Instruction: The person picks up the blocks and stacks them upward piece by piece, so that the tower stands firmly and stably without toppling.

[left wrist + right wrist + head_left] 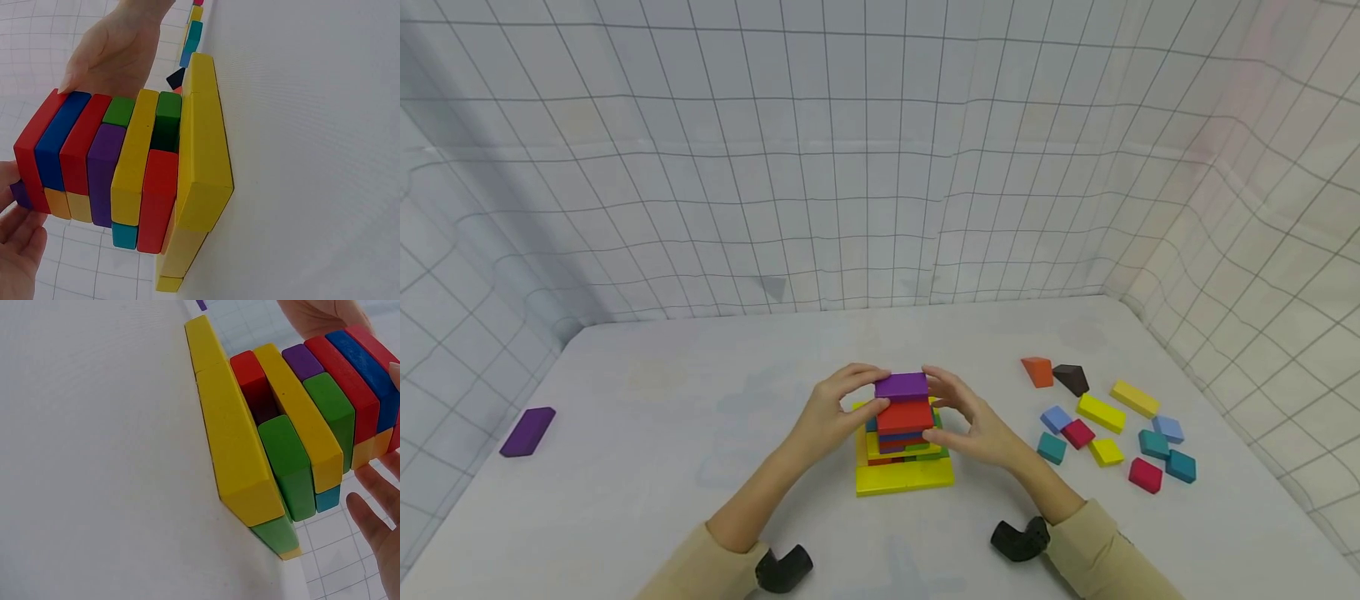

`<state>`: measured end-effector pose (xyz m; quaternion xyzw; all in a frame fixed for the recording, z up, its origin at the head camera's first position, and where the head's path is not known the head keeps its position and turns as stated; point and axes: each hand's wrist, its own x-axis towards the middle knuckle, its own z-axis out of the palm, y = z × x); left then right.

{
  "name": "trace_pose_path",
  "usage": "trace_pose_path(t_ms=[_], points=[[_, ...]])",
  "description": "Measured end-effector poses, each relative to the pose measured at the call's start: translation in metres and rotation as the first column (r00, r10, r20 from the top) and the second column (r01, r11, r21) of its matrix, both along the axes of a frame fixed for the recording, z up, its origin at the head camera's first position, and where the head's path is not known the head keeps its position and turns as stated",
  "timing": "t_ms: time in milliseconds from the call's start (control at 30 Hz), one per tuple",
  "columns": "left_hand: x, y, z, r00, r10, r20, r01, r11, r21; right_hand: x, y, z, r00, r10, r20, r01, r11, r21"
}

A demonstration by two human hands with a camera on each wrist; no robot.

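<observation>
Two bare hands, one stack of coloured blocks, standing upright on the table on a yellow base.
Item, purple block: at the top of the stack, toward the rear of the uppermost red block.
Item, left hand: grip pinching the purple block at its left end, thumb in front.
Item, right hand: grip slack, fingers spread beside the purple block's right end, thumb by the stack's side; nothing clasped.
Reserve: twelve loose pieces to the right, among them an orange wedge and a dark wedge; one second purple block, far left.
Step in hand, by judgement: seating and squaring the top piece. The next move seems to call for level, light pressure, then a release that nudges no layer beneath.
</observation>
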<state>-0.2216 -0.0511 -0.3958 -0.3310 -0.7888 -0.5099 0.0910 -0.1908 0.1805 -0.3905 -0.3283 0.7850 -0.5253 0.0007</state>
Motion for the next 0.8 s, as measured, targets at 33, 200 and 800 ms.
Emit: trace_pose_path(t_ms=[33, 200, 800], points=[[0.0, 0.0, 0.0, 1.0, 0.001, 0.002, -0.001, 1.0, 0.0, 0.0, 0.0, 0.0, 1.0, -0.001, -0.011, 0.001, 1.0, 0.007], [0.0, 0.0, 0.0, 1.0, 0.007, -0.003, -0.007, 1.0, 0.001, 0.001, 0.0, 0.002, 0.997, -0.001, -0.075, 0.004, 0.999, 0.044], [-0.027, -0.164, -0.02, 0.788, 0.58, -0.209, -0.582, 0.811, 0.059, 0.003, -0.001, 0.003, 0.995, 0.001, -0.1, 0.002, 0.999, 0.035]])
